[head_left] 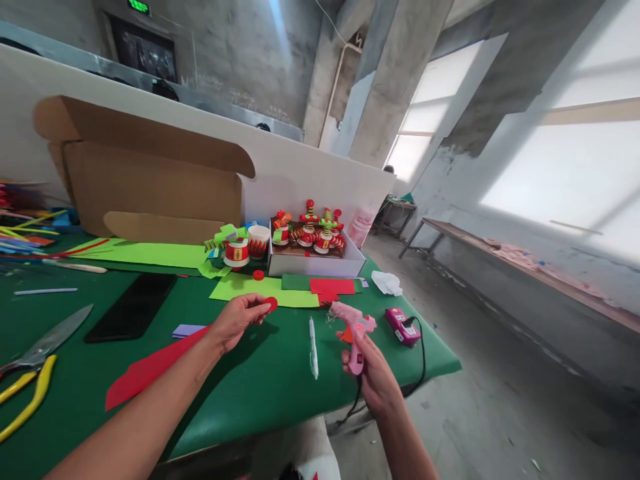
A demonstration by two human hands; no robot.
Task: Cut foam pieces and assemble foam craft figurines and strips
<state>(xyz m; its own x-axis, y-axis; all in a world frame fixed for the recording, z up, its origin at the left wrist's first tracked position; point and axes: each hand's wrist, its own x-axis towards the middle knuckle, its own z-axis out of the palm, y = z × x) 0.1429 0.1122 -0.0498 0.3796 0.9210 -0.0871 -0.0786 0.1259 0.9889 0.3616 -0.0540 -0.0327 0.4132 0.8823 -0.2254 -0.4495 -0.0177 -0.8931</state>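
Between thumb and fingers, my left hand (241, 321) pinches a small red disc (271, 305) above the green table. My right hand (373, 373) is wrapped round the handle of a pink glue gun (356, 328), whose nozzle points left toward the disc; the two are apart. A small light glows on the gun's body. Between my hands a white pen (313, 348) lies on the table. Another red disc (258, 275) rests farther back, near a red-and-white paper cup figure (236, 253). Red paper pieces (333, 287) lie on light green paper (235, 288).
A white box (317, 266) at the back holds several cup figures. Scissors (40, 360), a black phone (131, 308) and a red paper strip (150, 367) lie at left. A purple power block (402, 327) with a cord and a crumpled tissue (387, 283) sit at right. A cardboard box (155, 180) stands behind.
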